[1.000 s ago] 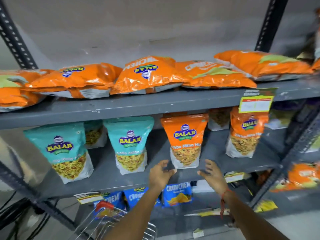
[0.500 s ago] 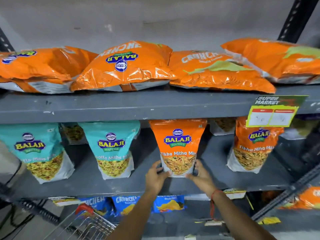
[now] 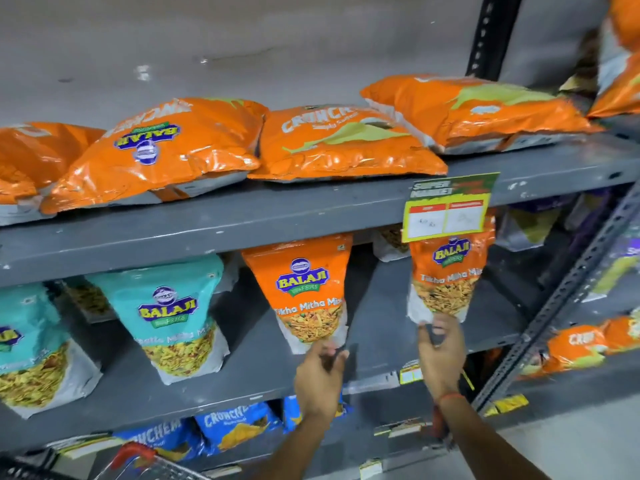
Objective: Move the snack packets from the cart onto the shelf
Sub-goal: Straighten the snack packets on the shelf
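On the middle grey shelf (image 3: 242, 386) stand upright Balaji snack packets. My left hand (image 3: 320, 379) pinches the bottom edge of the middle orange packet (image 3: 304, 292). My right hand (image 3: 440, 355), with a red thread at the wrist, pinches the lower left corner of the right orange packet (image 3: 450, 271), which leans slightly left. Two teal packets (image 3: 173, 313) stand to the left. The cart (image 3: 138, 459) shows only its red handle and wire rim at the bottom left; its contents are hidden.
Large orange packets (image 3: 339, 143) lie flat on the upper shelf (image 3: 277, 216), which carries a yellow price tag (image 3: 446, 209). Blue packets (image 3: 235, 427) sit on the lower shelf. A slotted metal upright (image 3: 568, 285) runs diagonally at the right.
Both hands held the middle orange packet half a second ago. My right hand has since moved right onto the other orange packet. My left hand stays at the middle one.
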Motion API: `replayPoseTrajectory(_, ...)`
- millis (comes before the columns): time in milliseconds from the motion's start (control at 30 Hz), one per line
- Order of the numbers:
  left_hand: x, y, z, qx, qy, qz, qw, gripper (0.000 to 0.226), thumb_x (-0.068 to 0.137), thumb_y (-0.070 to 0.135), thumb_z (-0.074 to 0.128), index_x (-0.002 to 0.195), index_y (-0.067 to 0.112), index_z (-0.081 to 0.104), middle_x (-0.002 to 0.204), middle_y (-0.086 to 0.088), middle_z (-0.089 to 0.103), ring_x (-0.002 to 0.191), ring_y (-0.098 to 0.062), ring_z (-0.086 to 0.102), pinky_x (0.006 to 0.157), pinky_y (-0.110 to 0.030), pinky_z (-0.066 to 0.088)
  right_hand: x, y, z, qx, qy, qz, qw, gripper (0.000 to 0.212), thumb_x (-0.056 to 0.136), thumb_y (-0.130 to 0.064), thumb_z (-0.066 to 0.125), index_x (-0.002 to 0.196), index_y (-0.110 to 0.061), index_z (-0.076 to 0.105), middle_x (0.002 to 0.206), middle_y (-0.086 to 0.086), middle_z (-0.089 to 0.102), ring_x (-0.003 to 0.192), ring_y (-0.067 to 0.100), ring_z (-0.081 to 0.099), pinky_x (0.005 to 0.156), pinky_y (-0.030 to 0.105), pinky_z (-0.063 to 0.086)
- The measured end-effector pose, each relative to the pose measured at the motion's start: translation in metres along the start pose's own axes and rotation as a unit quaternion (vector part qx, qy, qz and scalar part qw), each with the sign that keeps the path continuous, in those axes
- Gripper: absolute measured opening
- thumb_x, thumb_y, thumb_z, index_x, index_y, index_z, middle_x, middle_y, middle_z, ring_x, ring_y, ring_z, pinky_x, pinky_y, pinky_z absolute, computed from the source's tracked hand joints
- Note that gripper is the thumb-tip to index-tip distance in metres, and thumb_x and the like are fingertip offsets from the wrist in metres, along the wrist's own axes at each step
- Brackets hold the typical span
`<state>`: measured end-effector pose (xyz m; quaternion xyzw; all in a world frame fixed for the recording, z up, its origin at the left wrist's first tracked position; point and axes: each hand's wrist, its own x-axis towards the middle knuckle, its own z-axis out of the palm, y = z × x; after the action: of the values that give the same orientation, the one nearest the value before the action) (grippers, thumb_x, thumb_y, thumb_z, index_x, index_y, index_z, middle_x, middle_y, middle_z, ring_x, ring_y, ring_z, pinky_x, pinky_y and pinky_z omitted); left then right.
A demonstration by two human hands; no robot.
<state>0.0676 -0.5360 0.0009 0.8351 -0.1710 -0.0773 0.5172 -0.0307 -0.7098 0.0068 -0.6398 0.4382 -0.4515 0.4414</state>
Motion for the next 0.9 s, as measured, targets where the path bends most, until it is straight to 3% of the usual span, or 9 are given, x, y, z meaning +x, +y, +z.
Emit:
replayPoseTrajectory(100,0.011,0.035,0.044,-0.005,-0.101,0.049,0.994,0.021,0.077,0.033,0.073,0.097,0.027,0.068,0.087,0.009,0.073,0.078,-0.005,0.067,0.077,-0.032,0.057,0.039,0.014,-0.038,0.046,0.039,0.047,0.997,0.034,0.085,0.0,0.062,0.114,-0.01,0.047,0.092,0.021,0.052,0.078,0.032,0.051,0.072,0.031,0.043)
replayPoseTrajectory(200,0.025,0.057,0.089,0.006,-0.202,0.035,0.979,0.051,0.077,0.024,0.075,0.125,0.019,0.058,0.112,-0.002,0.07,0.084,-0.008,0.063,0.085,-0.026,0.054,0.078,0.035,-0.059,-0.025,-0.084,0.097,0.991,0.068,0.081,0.007,0.062,0.14,-0.006,0.031,0.112,0.021,0.053,0.099,0.028,0.054,0.084,0.033,0.041)
replayPoseTrajectory(300,0.04,0.066,0.122,-0.049,-0.245,-0.007,0.968,0.079,0.076,0.014,0.076,0.143,0.015,0.034,0.122,0.006,0.054,0.1,-0.01,0.057,0.085,-0.024,0.048,0.105,0.053,-0.064,-0.069,-0.217,0.088,0.97,0.085,0.079,0.002,0.068,0.148,-0.017,0.022,0.139,0.0,0.041,0.124,0.018,0.043,0.1,0.039,0.042)
replayPoseTrajectory(400,0.058,0.067,0.143,-0.048,-0.254,0.003,0.966,0.075,0.077,0.016,0.076,0.141,0.015,0.038,0.121,0.008,0.052,0.108,-0.01,0.055,0.086,-0.02,0.044,0.121,0.058,-0.057,-0.028,-0.289,0.075,0.954,0.085,0.079,-0.006,0.071,0.145,-0.028,0.022,0.144,-0.009,0.04,0.13,0.014,0.041,0.107,0.043,0.041)
replayPoseTrajectory(467,0.063,0.065,0.15,-0.048,-0.243,0.01,0.969,0.06,0.076,0.016,0.076,0.131,0.016,0.051,0.115,0.004,0.062,0.104,-0.01,0.06,0.079,-0.011,0.045,0.127,0.063,-0.054,-0.011,-0.288,0.085,0.954,0.079,0.077,-0.009,0.073,0.139,-0.035,0.031,0.14,-0.003,0.05,0.129,0.019,0.047,0.107,0.048,0.042)
replayPoseTrajectory(567,0.06,0.059,0.155,-0.067,-0.223,-0.004,0.973,0.052,0.075,0.016,0.077,0.124,0.02,0.057,0.105,0.001,0.069,0.097,-0.01,0.063,0.069,0.0,0.044,0.13,0.066,-0.056,0.014,-0.282,0.102,0.954,0.071,0.073,-0.011,0.074,0.117,-0.058,0.043,0.127,-0.012,0.061,0.121,0.012,0.056,0.101,0.041,0.047)
replayPoseTrajectory(667,0.056,0.058,0.155,-0.07,-0.231,-0.009,0.97,0.054,0.075,0.018,0.077,0.125,0.02,0.057,0.108,0.002,0.069,0.104,-0.013,0.064,0.087,-0.019,0.05,0.13,0.065,-0.06,0.019,-0.29,0.108,0.951,0.069,0.075,-0.01,0.073,0.112,-0.061,0.045,0.121,-0.017,0.064,0.117,0.007,0.058,0.098,0.035,0.048)
replayPoseTrajectory(800,0.051,0.063,0.148,-0.076,-0.236,-0.019,0.969,0.069,0.074,0.015,0.078,0.136,0.013,0.048,0.129,-0.01,0.062,0.121,-0.022,0.057,0.099,-0.028,0.044,0.124,0.058,-0.059,0.043,-0.266,0.112,0.956,0.085,0.074,-0.002,0.075,0.139,-0.036,0.031,0.128,-0.009,0.056,0.114,0.01,0.055,0.099,0.036,0.044)
replayPoseTrajectory(900,0.041,0.055,0.123,-0.084,-0.218,-0.023,0.972,0.067,0.073,0.017,0.079,0.134,0.012,0.051,0.129,-0.008,0.062,0.117,-0.017,0.058,0.098,-0.026,0.045,0.098,0.049,-0.052,0.073,-0.133,0.125,0.981,0.091,0.073,0.003,0.075,0.145,-0.017,0.024,0.129,0.001,0.049,0.108,0.016,0.057,0.091,0.035,0.043)
